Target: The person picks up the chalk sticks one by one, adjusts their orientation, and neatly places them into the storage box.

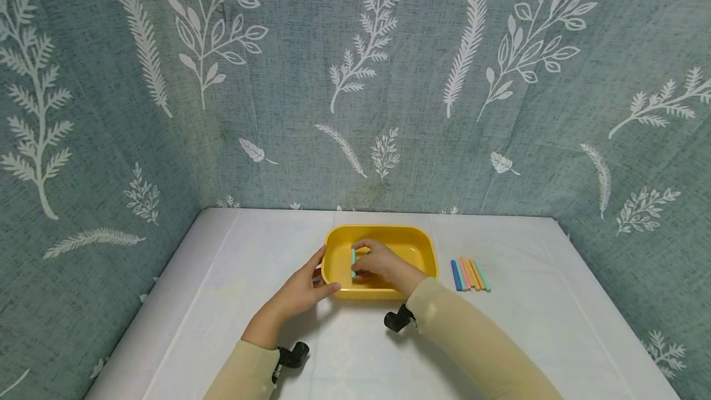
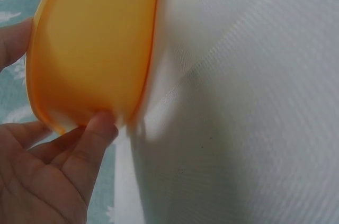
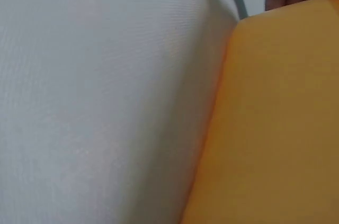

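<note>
White-covered table (image 1: 222, 301) boxed in by teal curtain (image 1: 355, 79) printed with pale leaves and fronds, hanging on the left, far and right sides. Yellow tub (image 1: 413, 239) at mid-table, oblong, glossy, long side running left to right. Inside it, toward the left end, a mint-green chalk stick (image 1: 353, 263) pinched at the fingertips of the right hand (image 1: 380, 264), which reaches over the near rim with fingers curled around the stick. Whether the stick touches the tub floor cannot be told. Left hand (image 1: 302, 292) clasped on the tub's near-left corner, thumb on the near wall, fingers bent round the left end; same grip seen close in the left wrist view, thumb (image 2: 92, 144) pressed against the orange-yellow rim. On the cloth just right of the tub, apart from it, a tight row of chalk sticks (image 1: 470, 275) lying side by side: blue, pink, orange, green. Cream sleeves on both forearms, a small black camera mount at each wrist. Right wrist view filled by tub wall and white cloth.
</note>
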Demonstrator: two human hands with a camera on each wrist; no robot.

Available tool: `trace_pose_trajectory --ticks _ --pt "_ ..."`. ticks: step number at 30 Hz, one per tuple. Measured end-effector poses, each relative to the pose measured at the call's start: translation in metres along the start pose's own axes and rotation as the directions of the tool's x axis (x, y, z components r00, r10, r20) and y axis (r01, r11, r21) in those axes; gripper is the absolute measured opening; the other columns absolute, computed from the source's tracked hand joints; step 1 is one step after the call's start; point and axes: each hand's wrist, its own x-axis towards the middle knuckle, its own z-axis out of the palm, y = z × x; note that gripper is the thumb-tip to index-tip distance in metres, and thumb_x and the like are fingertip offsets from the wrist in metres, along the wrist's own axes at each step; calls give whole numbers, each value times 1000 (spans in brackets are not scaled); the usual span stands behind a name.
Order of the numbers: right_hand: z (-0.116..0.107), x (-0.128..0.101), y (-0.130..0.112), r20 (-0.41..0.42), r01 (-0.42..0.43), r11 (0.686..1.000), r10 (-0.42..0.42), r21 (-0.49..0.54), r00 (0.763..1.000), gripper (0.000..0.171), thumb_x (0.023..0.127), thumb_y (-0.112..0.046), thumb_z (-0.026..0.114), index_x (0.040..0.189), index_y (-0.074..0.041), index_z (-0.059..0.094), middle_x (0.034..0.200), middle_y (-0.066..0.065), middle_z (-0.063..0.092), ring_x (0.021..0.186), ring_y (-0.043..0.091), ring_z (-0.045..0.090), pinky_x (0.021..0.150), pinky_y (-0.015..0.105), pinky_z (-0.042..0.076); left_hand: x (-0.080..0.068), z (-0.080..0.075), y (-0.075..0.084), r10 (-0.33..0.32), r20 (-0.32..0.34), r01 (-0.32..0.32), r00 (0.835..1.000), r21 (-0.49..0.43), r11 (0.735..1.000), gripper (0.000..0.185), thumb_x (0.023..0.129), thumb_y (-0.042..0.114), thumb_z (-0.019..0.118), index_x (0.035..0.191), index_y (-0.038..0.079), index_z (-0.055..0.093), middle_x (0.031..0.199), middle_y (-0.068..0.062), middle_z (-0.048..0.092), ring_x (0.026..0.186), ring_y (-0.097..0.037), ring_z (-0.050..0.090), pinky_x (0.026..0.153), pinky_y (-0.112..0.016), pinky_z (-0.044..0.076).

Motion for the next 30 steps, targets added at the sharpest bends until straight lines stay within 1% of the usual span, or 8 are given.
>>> trace_pose_trajectory --ticks 4,11,18,23,27,30 --pt "3 0 1 -18 -20 998 19 -65 1000 54 85 4 75 135 -5 57 93 17 63 64 19 68 64 30 61 0 1 0 -7 -1 7 1000 -8 1000 93 93 24 74 162 10 12 164 -18 22 135 -35 49 103 -42 50" --pt "5 -1 -1 -67 -35 994 28 -103 997 54 84 5 75 135 -4 59 92 16 65 65 17 68 63 28 61 0 1 1 -7 -5 7 1000 2 1000 93 93 24 74 162 9 13 163 -18 22 134 -35 50 103 -41 50" --pt "7 0 -1 -84 -20 986 6 -166 996 52 84 1 77 133 -5 61 92 13 67 71 18 69 66 28 61 -1 0 1 -15 -10 15 1000 6 1000 93 93 24 75 162 10 14 163 -18 23 133 -35 51 103 -42 50" --pt "7 -1 -2 -104 -12 973 -12 -232 995 52 83 -3 79 132 -6 63 95 11 67 73 17 68 69 28 60 -1 1 1 -9 -9 9 1000 -2 1000 93 93 24 74 162 10 13 163 -18 23 134 -35 51 103 -42 50" --pt "8 -1 -3 -118 -8 957 -27 -289 993 52 82 -4 80 131 -6 64 101 12 68 74 16 67 71 27 59 0 1 -1 -4 -4 4 1000 -7 1000 93 93 24 74 162 10 13 163 -18 23 134 -35 50 103 -42 50" --pt "9 -1 -4 -127 -2 950 -39 -312 991 53 81 -4 80 131 -6 64 106 13 68 72 16 66 71 27 59 0 1 -1 -2 -6 2 1000 -7 1000 93 93 25 74 162 10 13 163 -18 23 134 -35 51 103 -42 50"
